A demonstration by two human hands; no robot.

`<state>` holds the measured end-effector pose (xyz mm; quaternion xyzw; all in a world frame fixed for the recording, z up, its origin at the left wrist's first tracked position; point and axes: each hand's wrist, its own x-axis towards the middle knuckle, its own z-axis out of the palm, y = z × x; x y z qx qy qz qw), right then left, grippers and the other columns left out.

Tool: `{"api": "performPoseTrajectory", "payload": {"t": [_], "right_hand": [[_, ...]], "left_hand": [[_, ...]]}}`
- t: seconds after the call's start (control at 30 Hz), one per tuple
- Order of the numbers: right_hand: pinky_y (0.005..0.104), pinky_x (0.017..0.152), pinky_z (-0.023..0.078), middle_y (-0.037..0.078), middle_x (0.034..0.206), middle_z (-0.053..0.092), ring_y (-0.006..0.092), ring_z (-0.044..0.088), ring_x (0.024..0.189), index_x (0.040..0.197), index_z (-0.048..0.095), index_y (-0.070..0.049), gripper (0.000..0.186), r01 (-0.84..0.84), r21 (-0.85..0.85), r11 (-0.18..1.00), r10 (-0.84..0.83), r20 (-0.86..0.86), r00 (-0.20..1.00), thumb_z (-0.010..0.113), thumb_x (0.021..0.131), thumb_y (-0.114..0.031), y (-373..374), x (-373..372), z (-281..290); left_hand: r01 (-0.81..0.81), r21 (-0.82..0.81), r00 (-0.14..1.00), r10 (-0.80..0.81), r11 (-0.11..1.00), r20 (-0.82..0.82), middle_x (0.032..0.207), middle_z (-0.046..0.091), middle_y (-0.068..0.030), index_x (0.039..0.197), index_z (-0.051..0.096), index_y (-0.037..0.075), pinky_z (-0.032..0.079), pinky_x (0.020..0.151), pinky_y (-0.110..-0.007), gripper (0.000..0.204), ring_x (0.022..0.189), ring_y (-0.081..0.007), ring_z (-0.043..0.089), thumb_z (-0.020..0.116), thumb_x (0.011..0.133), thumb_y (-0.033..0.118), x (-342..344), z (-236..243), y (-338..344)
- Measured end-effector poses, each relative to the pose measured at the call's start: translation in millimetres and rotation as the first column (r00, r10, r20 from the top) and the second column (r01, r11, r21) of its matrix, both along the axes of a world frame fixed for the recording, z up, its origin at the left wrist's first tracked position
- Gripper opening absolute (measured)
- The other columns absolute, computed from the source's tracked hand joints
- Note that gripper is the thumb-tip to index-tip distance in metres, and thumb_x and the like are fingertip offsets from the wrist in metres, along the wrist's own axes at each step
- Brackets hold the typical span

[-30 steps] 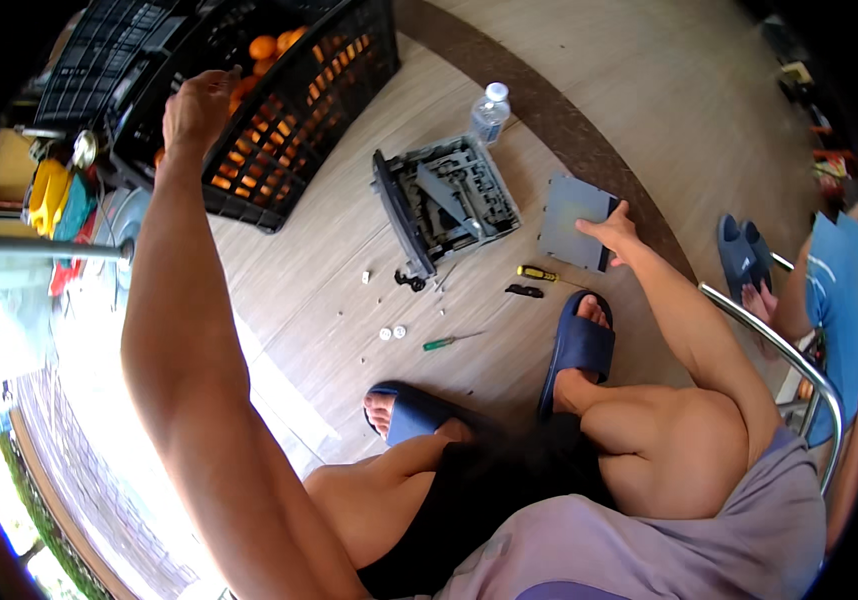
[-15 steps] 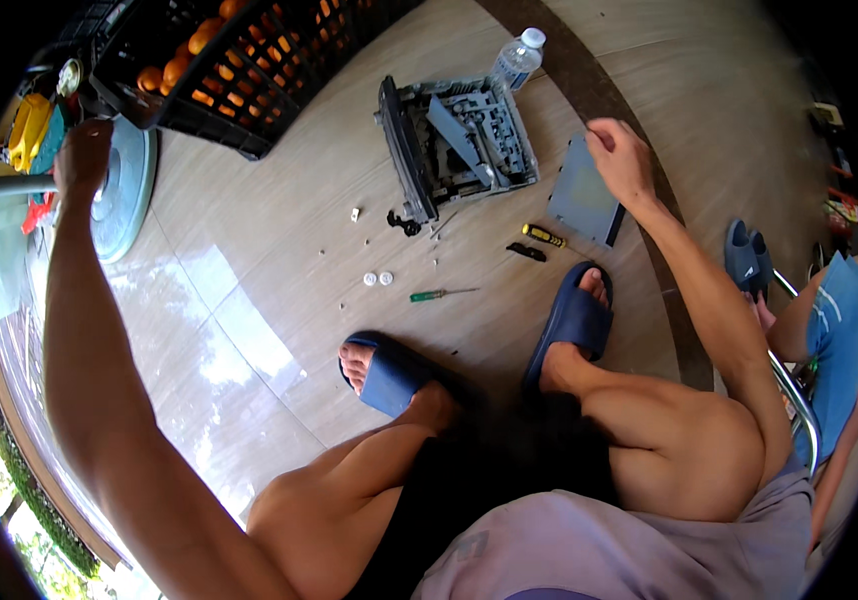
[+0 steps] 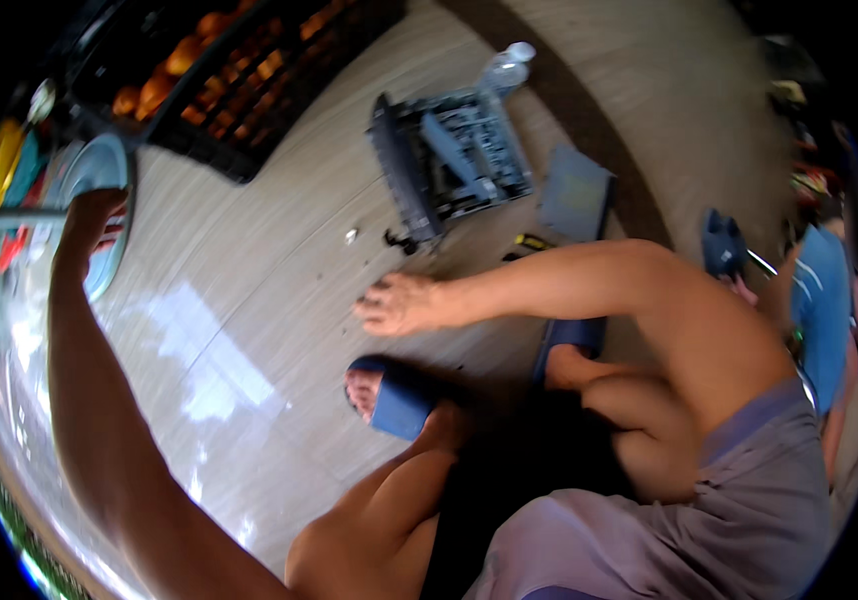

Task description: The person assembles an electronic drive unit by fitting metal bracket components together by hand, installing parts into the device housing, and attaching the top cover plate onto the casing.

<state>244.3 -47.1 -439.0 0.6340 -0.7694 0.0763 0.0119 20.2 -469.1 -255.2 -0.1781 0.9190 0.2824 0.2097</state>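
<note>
Unit (image 3: 505, 150), grey, open: lying in the upper centre of the frame, up and to the right of the right hand (image 3: 396, 304), its dark panel (image 3: 404, 170) slanting from upper left to lower right. Right hand, the nearer: hovering over or resting on the floor (image 3: 249, 220) at centre, fingers apart, seemingly holding nothing; white part (image 3: 351, 236) and black part (image 3: 401, 242) lying near, up-frame. Left hand (image 3: 97, 215): curling before the blue disc (image 3: 104, 165), far left; whether gripping, cannot tell.
</note>
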Motion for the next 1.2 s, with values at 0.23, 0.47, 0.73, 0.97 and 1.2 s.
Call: {"api": "performPoseTrajectory", "payload": {"t": [0.23, 0.47, 0.73, 0.97, 1.2], "right_hand": [[0.0361, 0.058, 0.056, 0.015, 0.097, 0.06, 0.0271, 0.062, 0.09, 0.079, 0.067, -0.001, 0.021, 0.005, 0.066, 0.998, -0.007, 0.027, 1.0, 0.059, 0.079, -0.02, -26, 7, -9], [0.0291, 0.051, 0.053, 0.013, 0.093, 0.055, 0.0273, 0.058, 0.086, 0.08, 0.061, -0.003, 0.016, 0.184, 0.095, 0.978, -0.181, -0.036, 0.983, 0.06, 0.08, -0.019, -31, 14, -4], [0.0313, 0.055, 0.054, 0.014, 0.095, 0.053, 0.0291, 0.057, 0.087, 0.084, 0.06, -0.004, 0.015, 0.266, 0.131, 0.955, -0.272, 0.029, 0.962, 0.062, 0.08, -0.018, -31, 13, -10], [0.0277, 0.056, 0.048, 0.012, 0.093, 0.051, 0.0277, 0.05, 0.085, 0.077, 0.061, -0.006, 0.016, 0.297, 0.069, 0.952, -0.29, -0.09, 0.953, 0.064, 0.077, -0.022, 2, 15, -14], [0.0293, 0.059, 0.048, 0.013, 0.094, 0.052, 0.0284, 0.053, 0.085, 0.082, 0.066, -0.003, 0.019, 0.186, 0.146, 0.972, -0.19, 0.014, 0.982, 0.064, 0.077, -0.022, 11, 7, -4]], "left_hand": [[0.03, 0.136, 0.997, -0.02, 0.99, -0.076, 0.083, 0.063, 0.0021, 0.106, 0.068, 0.013, 0.047, 0.062, -0.028, 0.033, 0.068, -0.0095, 0.057, 0.063, 0.089, 0.041, -33, -28, 19], [0.047, 0.126, 0.998, -0.052, 0.991, 0.033, 0.085, 0.063, 0.001, 0.111, 0.067, 0.011, 0.047, 0.063, -0.029, 0.036, 0.069, -0.0107, 0.057, 0.064, 0.09, 0.04, -31, -48, 42], [0.016, 0.116, 0.996, -0.027, 0.993, 0.088, 0.099, 0.065, -0.0027, 0.119, 0.062, 0.013, 0.05, 0.074, -0.035, 0.042, 0.081, -0.0158, 0.061, 0.065, 0.09, 0.042, -45, -66, 14], [0.094, 0.11, 0.993, -0.102, 0.989, 0.062, 0.092, 0.067, -0.0001, 0.109, 0.064, 0.013, 0.049, 0.068, -0.029, 0.031, 0.074, -0.0121, 0.062, 0.064, 0.09, 0.037, -52, -77, 60], [0.057, 0.078, 0.995, -0.063, 0.995, 0.079, 0.094, 0.067, 0.0029, 0.107, 0.064, 0.014, 0.048, 0.069, -0.029, 0.031, 0.077, -0.0106, 0.062, 0.065, 0.088, 0.039, -48, -68, 43]]}}
